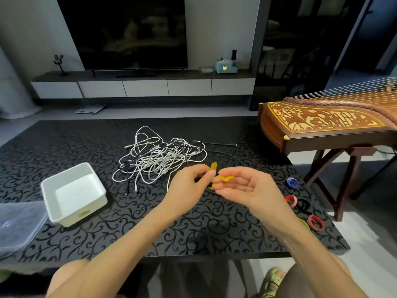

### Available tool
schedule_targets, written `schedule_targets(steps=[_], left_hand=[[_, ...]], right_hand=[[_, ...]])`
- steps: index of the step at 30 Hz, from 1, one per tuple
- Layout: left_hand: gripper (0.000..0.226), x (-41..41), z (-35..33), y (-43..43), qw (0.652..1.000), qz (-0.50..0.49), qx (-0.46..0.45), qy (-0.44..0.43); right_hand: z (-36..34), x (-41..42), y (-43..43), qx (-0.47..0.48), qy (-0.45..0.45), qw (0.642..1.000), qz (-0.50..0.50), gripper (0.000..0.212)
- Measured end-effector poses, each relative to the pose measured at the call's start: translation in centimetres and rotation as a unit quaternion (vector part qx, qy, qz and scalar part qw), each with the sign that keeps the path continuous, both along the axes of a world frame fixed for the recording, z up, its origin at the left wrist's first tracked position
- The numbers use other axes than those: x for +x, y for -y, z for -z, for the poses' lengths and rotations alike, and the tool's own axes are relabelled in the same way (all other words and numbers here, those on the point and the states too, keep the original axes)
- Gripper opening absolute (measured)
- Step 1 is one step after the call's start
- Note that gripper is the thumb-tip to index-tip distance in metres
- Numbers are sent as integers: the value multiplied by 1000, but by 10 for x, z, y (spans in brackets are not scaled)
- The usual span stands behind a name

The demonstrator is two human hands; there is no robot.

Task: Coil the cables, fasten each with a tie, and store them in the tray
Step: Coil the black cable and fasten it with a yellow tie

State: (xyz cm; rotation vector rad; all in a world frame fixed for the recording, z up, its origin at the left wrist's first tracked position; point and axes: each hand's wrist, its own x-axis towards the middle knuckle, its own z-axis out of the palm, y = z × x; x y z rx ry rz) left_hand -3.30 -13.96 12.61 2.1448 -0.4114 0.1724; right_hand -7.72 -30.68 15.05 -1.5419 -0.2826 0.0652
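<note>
Plainly the step in hand is readying a tie, with no coiling begun. The left hand [189, 181] pinches the upright end of the yellow tie [213, 166] between thumb and forefinger. The right hand [247, 186], palm up with fingers half curled, seems to pinch the other end under its thumb. So each grip is closed on the strip and neither is spread.

The tie is held just above the surface [64, 143], near the front edge of the cables [159, 158]. These lie mid-surface in one loose tangle, mostly thin white flecked cords with a few black ones threaded through. None looks coiled or fastened, and no cable is in the tray [83, 214], which stands to the left, apart from the heap.

To do this well, I judge the strip should be opened out flat and then set down within reach, since a soft band of this kind probably clings to itself. One cable is best drawn out by a plug end, not tugged from the middle, as thin cords likely knot tighter under pull.

The tie looks soft and pliant, bent into a curl. A blue tie [291, 182], a red tie [290, 200] and a black tie [304, 206] lie rolled into small rings at the right. The tray is white, rigid and smooth, with rounded corners. The surface is dark with a scrolling pattern.
</note>
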Motion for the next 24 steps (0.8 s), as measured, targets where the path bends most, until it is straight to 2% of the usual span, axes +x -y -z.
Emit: schedule_targets(steps=[2,4,6,8,12,14,20,24], left_hand=[[23,-4,2,-2,999,26,32,8],[20,-8,1,-3,998,46,40,12],[19,-8,-1,-4,997,59,42,3],[19,-9,-3,-4,997,63,50,0],[23,-9,-6,-4,996,67,64,7],[21,-9,-6,-4,995,68,68,11],[19,-9,-4,-3,992,76,94,29],[21,-9,-3,-1,989,71,119,41]], right_hand=[[-6,7,3,-12,10,1000,2,19],[-9,15,6,-92,65,992,50,17],[-8,21,9,-205,152,962,103,15],[-7,24,11,-245,190,943,119,13],[-6,31,15,-126,90,987,42,17],[-5,34,16,-87,53,995,16,19],[-3,38,18,-74,37,997,-7,8],[-2,39,21,-86,43,995,-3,13]])
